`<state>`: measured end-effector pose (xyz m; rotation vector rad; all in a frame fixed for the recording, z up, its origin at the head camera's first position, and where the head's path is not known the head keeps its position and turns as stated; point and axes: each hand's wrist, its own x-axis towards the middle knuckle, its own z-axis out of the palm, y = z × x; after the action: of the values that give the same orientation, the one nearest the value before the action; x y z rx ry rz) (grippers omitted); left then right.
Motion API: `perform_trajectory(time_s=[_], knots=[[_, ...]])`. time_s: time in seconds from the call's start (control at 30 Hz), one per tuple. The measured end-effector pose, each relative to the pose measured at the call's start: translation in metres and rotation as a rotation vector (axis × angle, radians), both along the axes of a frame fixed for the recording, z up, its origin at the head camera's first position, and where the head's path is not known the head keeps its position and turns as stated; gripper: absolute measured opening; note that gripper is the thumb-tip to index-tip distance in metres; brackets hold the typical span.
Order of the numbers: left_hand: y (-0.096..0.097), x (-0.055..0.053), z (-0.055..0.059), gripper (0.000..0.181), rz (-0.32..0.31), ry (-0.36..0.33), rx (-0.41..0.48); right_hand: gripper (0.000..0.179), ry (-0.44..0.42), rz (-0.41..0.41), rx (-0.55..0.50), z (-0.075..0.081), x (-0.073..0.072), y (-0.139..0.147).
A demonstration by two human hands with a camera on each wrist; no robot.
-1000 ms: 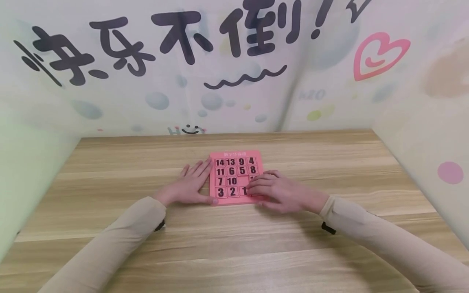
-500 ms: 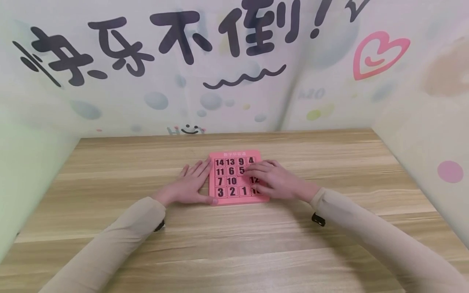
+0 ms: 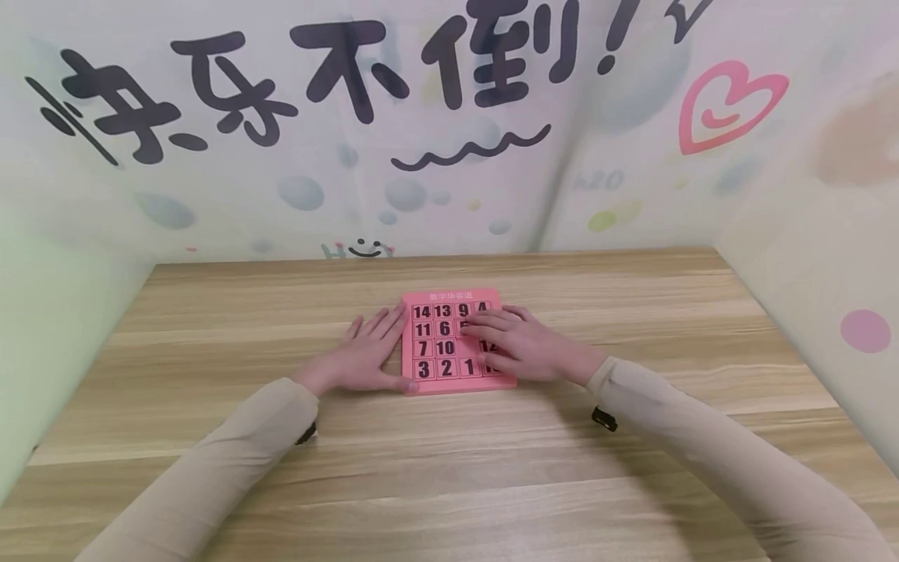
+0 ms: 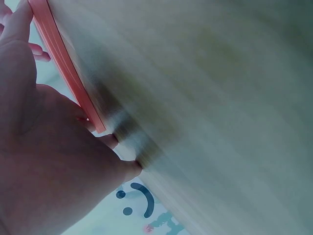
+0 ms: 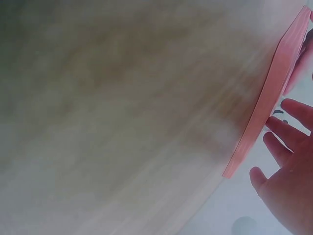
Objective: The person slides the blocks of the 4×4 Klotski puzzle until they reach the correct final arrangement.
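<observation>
A pink number puzzle board lies flat on the worktop, about midway from side to side, with pale lettering along its far rim. Its tiles carry bold black numbers: 14, 13, 9 and a partly covered 4 in the far row, then 11, 6 and a half-hidden 5, then 7 and 10, a bare pink gap, and a partly covered 12; the near row reads 3, 2, 1 and one tile too covered to read. The left hand lies beside the board with fingers and thumb spread, its fingertips at the left edge and its thumb at the near left corner. The right hand reaches over the right side, its fingers apart and only slightly bent, the tips by the 5 and the gap; which of them touch a tile cannot be told. Beige sleeves cover both arms, and a small black object shows under the right cuff. Around them spreads the wood-grained worktop. Behind it stands a pale wall with large black characters, a wavy line, a small smiley and a pink heart outline.
</observation>
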<state>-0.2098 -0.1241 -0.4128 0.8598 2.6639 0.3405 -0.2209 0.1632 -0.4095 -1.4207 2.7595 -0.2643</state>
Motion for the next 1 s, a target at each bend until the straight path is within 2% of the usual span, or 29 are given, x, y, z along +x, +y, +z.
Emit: perform_trajectory(time_s=[0.17,0.4,0.8,1.0], knots=[[0.0,0.0,-0.001,0.111,-0.002,0.001,-0.001,0.047,-0.016,0.034,-0.018,-0.001,0.002,0.002],[0.0,0.003,0.001,0.109,-0.011,-0.003,-0.012,0.045,-0.121,0.044,-0.05,0.002,0.01,0.005],[0.0,0.002,0.0,0.109,-0.012,0.016,0.004,0.045,-0.086,0.042,-0.088,0.0,0.006,0.008],[0.001,0.0,0.0,0.11,-0.01,0.012,0.008,0.044,-0.071,-0.017,-0.09,0.003,-0.001,0.005]])
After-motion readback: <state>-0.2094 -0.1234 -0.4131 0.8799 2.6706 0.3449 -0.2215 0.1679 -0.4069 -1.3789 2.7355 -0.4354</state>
